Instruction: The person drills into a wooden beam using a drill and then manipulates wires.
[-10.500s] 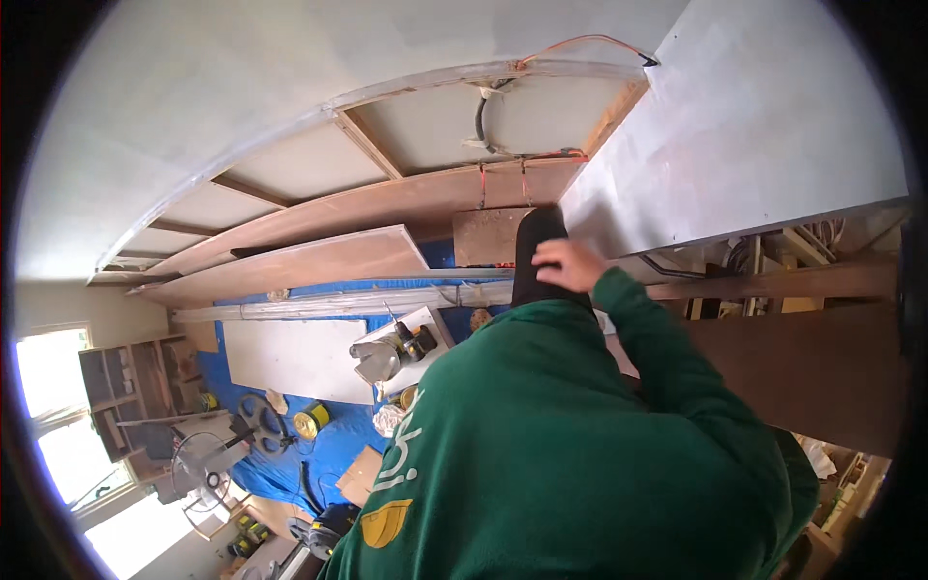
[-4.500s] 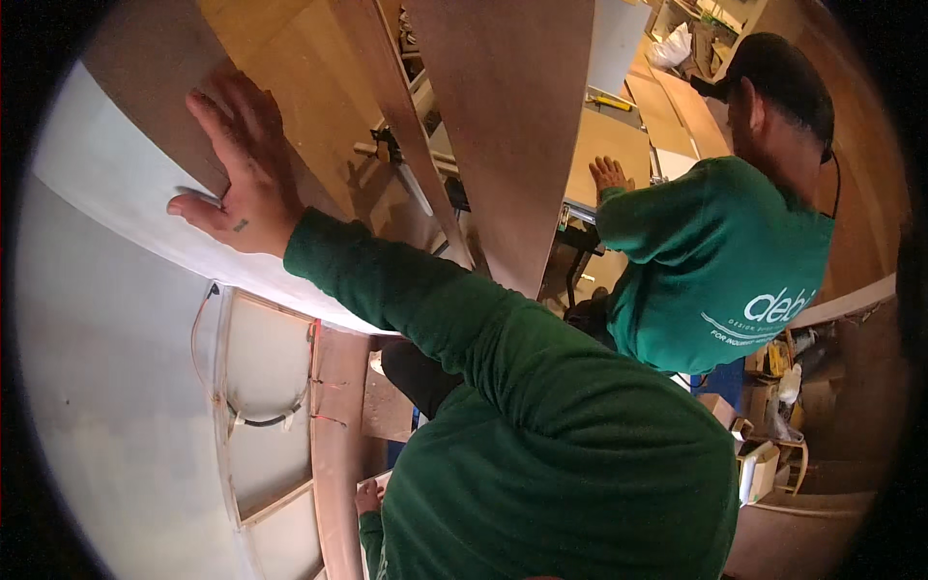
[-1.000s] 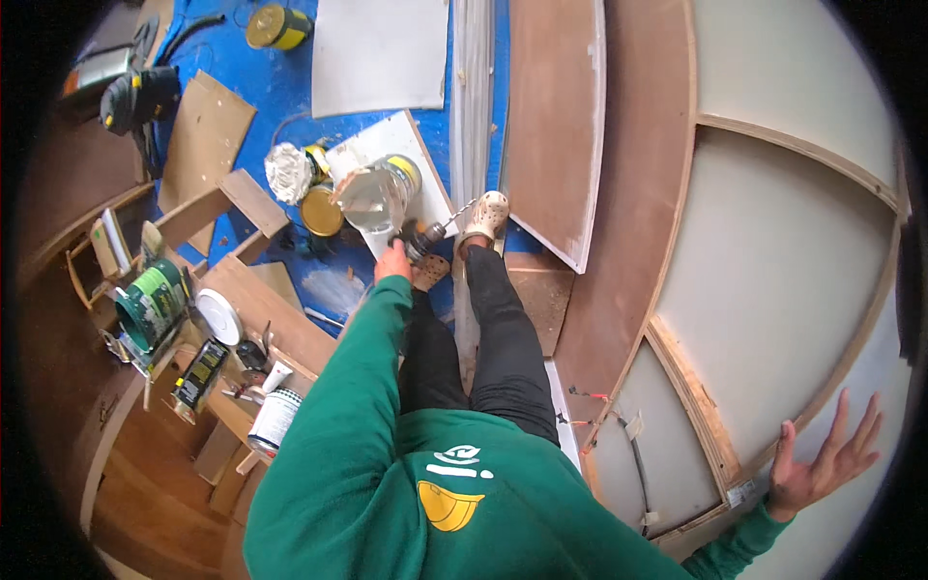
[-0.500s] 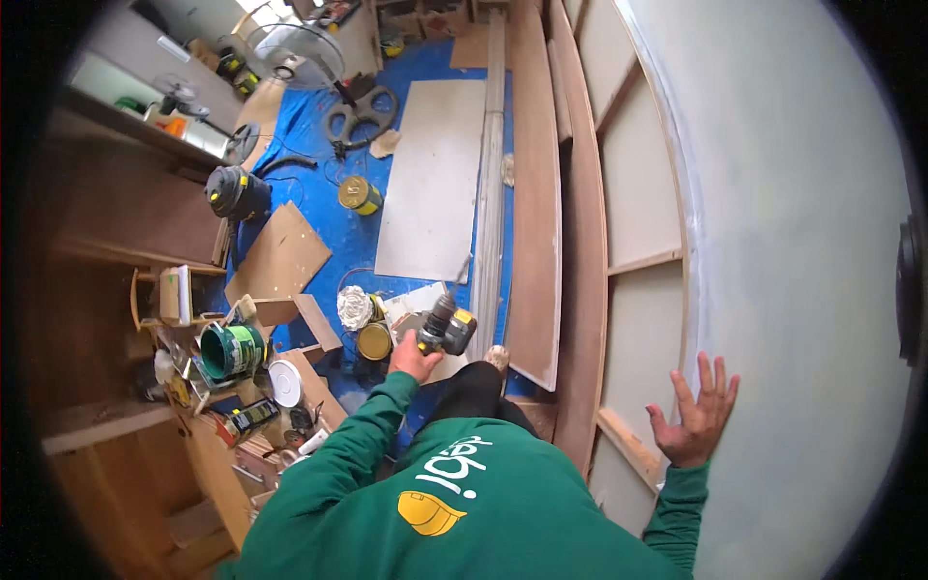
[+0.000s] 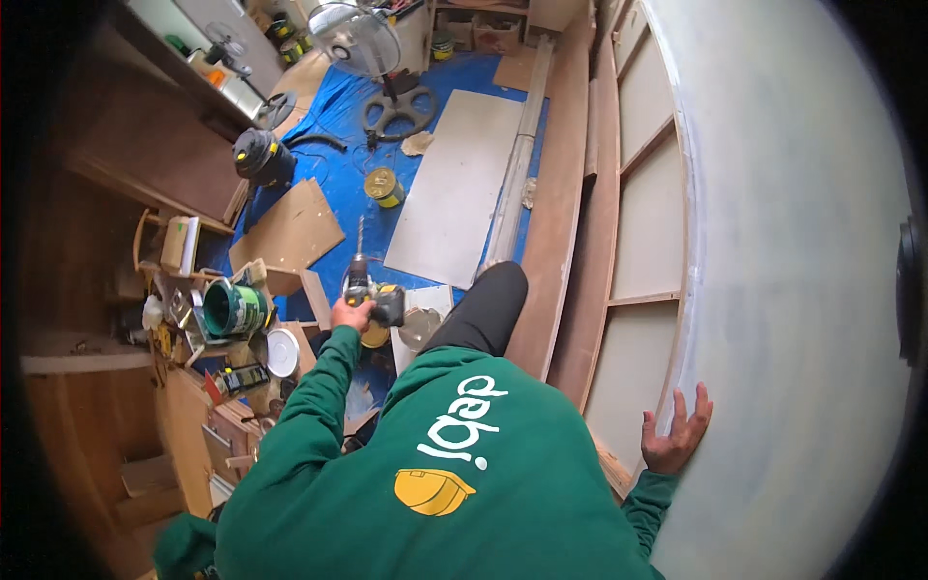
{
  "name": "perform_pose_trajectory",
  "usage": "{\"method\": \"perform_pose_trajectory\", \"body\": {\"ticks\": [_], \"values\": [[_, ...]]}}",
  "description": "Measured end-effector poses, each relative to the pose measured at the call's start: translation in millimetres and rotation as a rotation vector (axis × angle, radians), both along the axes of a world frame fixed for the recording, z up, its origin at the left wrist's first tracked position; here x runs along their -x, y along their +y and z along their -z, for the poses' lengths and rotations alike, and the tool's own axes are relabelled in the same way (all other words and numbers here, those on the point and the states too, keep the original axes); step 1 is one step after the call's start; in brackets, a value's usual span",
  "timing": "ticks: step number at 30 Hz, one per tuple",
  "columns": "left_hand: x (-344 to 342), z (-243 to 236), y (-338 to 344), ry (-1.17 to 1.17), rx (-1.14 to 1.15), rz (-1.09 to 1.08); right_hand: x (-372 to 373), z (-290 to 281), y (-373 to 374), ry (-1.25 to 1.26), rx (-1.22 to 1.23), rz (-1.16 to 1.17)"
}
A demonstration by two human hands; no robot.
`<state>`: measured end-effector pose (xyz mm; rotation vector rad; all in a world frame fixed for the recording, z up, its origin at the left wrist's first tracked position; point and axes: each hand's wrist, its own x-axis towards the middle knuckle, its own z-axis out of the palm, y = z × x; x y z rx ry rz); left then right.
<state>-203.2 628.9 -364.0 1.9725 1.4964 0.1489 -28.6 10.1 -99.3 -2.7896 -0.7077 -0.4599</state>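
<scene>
My left hand (image 5: 352, 315) is wrapped around a dark cordless drill (image 5: 359, 278) with a yellow accent. A long twist bit points away from me, toward the blue sheet. Below the drill, a gold-coloured can lid shows partly. On the other side, my right hand (image 5: 677, 437) is open with its fingers spread, at the edge of a pale panel (image 5: 793, 290); whether the palm presses on it I cannot tell. Wooden framing (image 5: 646, 300) runs along that panel's edge, close to my right hand.
Long wooden boards (image 5: 553, 213) stand along the right. A white board (image 5: 452, 184) lies on the blue sheet (image 5: 353, 174), near a closed can (image 5: 384, 188), a fan (image 5: 396, 106) and a black vacuum (image 5: 263, 158). At left, a green bucket (image 5: 232, 307) sits among clutter.
The drill in my left hand has swung left, its bit now pointing more straight ahead. My right hand is lower and slightly left. My view has shifted and one leg has come forward.
</scene>
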Motion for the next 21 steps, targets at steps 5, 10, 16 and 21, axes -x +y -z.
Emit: {"method": "perform_pose_trajectory", "body": {"ticks": [5,10,16,21], "values": [[10,21,55,0.091,0.148,-0.205,-16,1,42,-0.161,-0.194,0.179],[-56,52,115,0.134,0.368,-0.443,-91,6,137,0.014,-0.366,0.138],[-177,137,210,0.373,0.343,-0.203,-283,111,313,0.842,-0.585,0.272],[-257,91,298,0.476,0.088,0.180,-386,160,409,1.174,0.088,-0.089]]}}
